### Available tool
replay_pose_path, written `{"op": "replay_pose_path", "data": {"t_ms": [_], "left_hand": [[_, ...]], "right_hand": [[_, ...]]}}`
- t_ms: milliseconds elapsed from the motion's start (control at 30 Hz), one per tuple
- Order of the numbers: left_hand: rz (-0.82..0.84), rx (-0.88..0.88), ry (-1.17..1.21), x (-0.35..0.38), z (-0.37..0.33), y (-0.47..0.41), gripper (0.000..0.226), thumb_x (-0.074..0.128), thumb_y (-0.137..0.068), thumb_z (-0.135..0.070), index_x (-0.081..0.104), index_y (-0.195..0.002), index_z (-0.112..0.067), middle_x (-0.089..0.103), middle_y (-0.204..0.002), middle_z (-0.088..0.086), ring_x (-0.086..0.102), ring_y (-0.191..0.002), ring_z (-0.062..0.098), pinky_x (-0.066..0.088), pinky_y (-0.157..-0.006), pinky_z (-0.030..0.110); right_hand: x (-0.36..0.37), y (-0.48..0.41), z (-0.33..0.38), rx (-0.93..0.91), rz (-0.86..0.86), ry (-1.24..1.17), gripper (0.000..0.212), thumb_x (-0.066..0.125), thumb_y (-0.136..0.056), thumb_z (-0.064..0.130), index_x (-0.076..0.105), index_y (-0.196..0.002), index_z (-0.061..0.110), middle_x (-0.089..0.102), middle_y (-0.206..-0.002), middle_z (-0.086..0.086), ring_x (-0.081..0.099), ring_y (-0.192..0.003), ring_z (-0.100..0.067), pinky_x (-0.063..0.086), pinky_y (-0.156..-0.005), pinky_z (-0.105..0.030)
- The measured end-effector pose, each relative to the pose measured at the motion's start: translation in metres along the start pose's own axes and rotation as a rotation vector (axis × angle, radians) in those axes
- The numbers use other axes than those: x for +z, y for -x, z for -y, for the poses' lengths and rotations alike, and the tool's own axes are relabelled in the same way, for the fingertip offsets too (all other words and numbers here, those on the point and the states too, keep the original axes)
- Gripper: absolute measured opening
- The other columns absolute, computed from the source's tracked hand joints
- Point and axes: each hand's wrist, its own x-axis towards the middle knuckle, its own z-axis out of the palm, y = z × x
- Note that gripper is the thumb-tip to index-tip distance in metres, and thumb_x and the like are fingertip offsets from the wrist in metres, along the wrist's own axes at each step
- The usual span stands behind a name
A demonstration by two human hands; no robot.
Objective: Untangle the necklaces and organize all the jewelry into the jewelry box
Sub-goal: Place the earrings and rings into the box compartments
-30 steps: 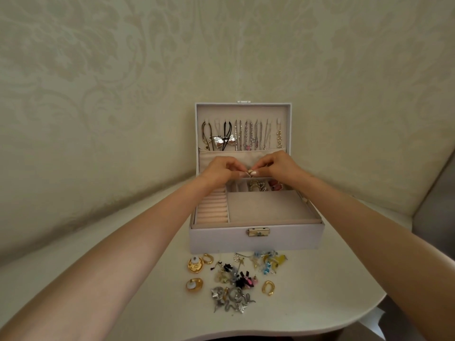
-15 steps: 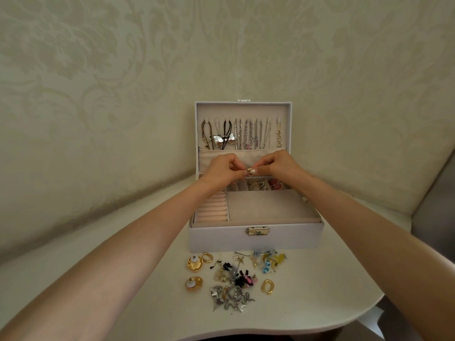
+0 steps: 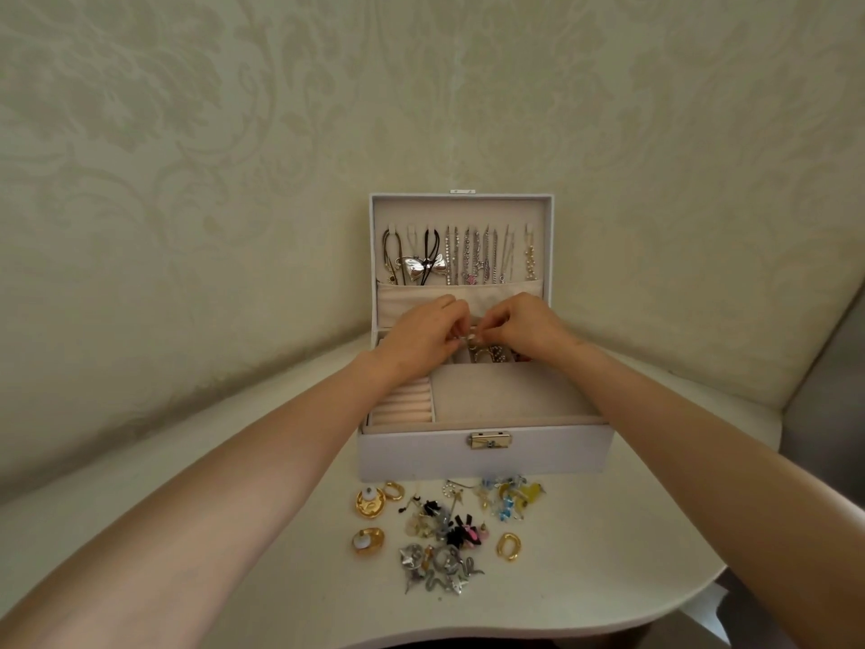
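Open jewelry box (image 3: 484, 456) on table (image 3: 622, 545): necklaces (image 3: 468, 255) hang in lid, bracelets (image 3: 491, 354) in back compartment. Left hand (image 3: 421, 337), right hand (image 3: 529, 327) both pinch tiny piece (image 3: 468, 338) above it. Loose earrings (image 3: 444, 531) in front of box.

- Our left hand (image 3: 419, 339) & right hand (image 3: 526, 327) crowd rear compartments (image 3: 503, 354) of white rectangular jewelry box (image 3: 412, 456).
- Large beige velvet compartment (image 3: 505, 395) btw our forearms (image 3: 281, 456): open from above.
- Loose gold, silver & coloured earrings (image 3: 444, 531) clutter white table (image 3: 608, 555) in front.
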Motion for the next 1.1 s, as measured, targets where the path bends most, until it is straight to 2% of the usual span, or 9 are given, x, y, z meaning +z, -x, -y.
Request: {"op": "replay_pose_path", "data": {"t_ms": [200, 333, 500, 600, 733, 833, 967, 1033, 1100], "left_hand": [[0.023, -0.049, -0.053, 0.000, -0.001, 0.000, 0.010, 0.066, -0.082, -0.010, 0.062, -0.091, -0.011, 0.065, -0.094, 0.004, 0.058, -0.088, 0.020, 0.044, -0.073, 0.033], [0.018, -0.048, -0.165, -0.002, 0.000, -0.002, 0.004, 0.067, -0.082, -0.016, 0.067, -0.086, -0.014, 0.066, -0.094, 0.003, 0.056, -0.093, 0.022, 0.040, -0.074, 0.032], [0.029, -0.075, -0.281, 0.000, -0.002, -0.001, 0.020, 0.057, -0.091, -0.026, 0.071, -0.101, -0.016, 0.057, -0.104, 0.006, 0.049, -0.100, 0.022, 0.030, -0.073, 0.029], [0.057, -0.125, -0.258, -0.001, -0.004, 0.001, 0.024, 0.053, -0.093, -0.027, 0.072, -0.103, -0.015, 0.056, -0.107, 0.008, 0.050, -0.102, 0.024, 0.035, -0.078, 0.032], [0.102, -0.175, -0.218, -0.010, -0.009, 0.008, 0.029, 0.052, -0.093, -0.031, 0.066, -0.113, -0.015, 0.053, -0.114, 0.007, 0.050, -0.108, 0.023, 0.038, -0.083, 0.034], [0.029, -0.176, -0.141, -0.026, -0.020, 0.024, 0.031, 0.055, -0.091, -0.030, 0.059, -0.118, -0.016, 0.052, -0.114, 0.004, 0.051, -0.106, 0.019, 0.039, -0.081, 0.031], [-0.103, -0.078, 0.059, -0.052, -0.043, 0.063, 0.013, 0.058, -0.091, -0.024, 0.059, -0.103, -0.019, 0.057, -0.102, -0.008, 0.054, -0.082, 0.004, 0.045, -0.069, 0.022], [-0.076, -0.037, 0.150, -0.063, -0.055, 0.084, 0.006, 0.059, -0.090, -0.020, 0.056, -0.096, -0.021, 0.056, -0.092, -0.017, 0.054, -0.078, 0.000, 0.040, -0.065, 0.012], [-0.025, 0.000, 0.191, -0.070, -0.063, 0.104, 0.010, 0.056, -0.088, -0.012, 0.056, -0.092, -0.022, 0.056, -0.086, -0.017, 0.054, -0.081, 0.002, 0.041, -0.068, 0.014]], "right_hand": [[0.004, 0.003, 0.002, -0.046, -0.011, 0.181, 0.011, 0.072, -0.081, 0.024, 0.075, -0.091, 0.020, 0.064, -0.082, 0.006, 0.056, -0.080, -0.010, 0.037, -0.069, -0.023], [0.007, 0.001, 0.007, -0.072, -0.029, 0.269, 0.007, 0.073, -0.079, 0.024, 0.074, -0.085, 0.020, 0.068, -0.089, 0.004, 0.061, -0.087, -0.016, 0.041, -0.072, -0.026], [0.008, 0.000, 0.008, -0.069, -0.048, 0.290, 0.004, 0.072, -0.079, 0.022, 0.074, -0.082, 0.021, 0.067, -0.085, 0.005, 0.060, -0.086, -0.017, 0.041, -0.072, -0.025], [0.013, 0.001, 0.006, -0.088, -0.054, 0.319, 0.010, 0.067, -0.081, 0.021, 0.076, -0.084, 0.023, 0.071, -0.088, 0.000, 0.062, -0.087, -0.022, 0.047, -0.075, -0.029], [0.009, 0.012, 0.010, -0.162, -0.095, 0.433, 0.019, 0.059, -0.087, 0.026, 0.075, -0.097, 0.026, 0.071, -0.097, -0.003, 0.059, -0.094, -0.023, 0.038, -0.074, -0.028], [-0.002, 0.033, 0.023, -0.188, -0.176, 0.338, 0.022, 0.058, -0.088, 0.025, 0.072, -0.106, 0.027, 0.069, -0.094, 0.001, 0.059, -0.091, -0.019, 0.034, -0.070, -0.025], [-0.010, 0.085, 0.038, -0.320, -0.228, 0.118, 0.017, 0.063, -0.087, 0.023, 0.073, -0.099, 0.030, 0.063, -0.077, 0.011, 0.051, -0.065, -0.002, 0.035, -0.062, -0.023], [-0.012, 0.119, 0.043, -0.412, -0.216, 0.009, 0.014, 0.067, -0.085, 0.019, 0.074, -0.094, 0.027, 0.059, -0.067, 0.018, 0.050, -0.058, 0.000, 0.033, -0.058, -0.014], [-0.010, 0.145, 0.042, -0.435, -0.141, -0.042, 0.013, 0.069, -0.084, 0.018, 0.075, -0.091, 0.027, 0.054, -0.059, 0.024, 0.050, -0.056, 0.000, 0.034, -0.054, -0.010]]}}
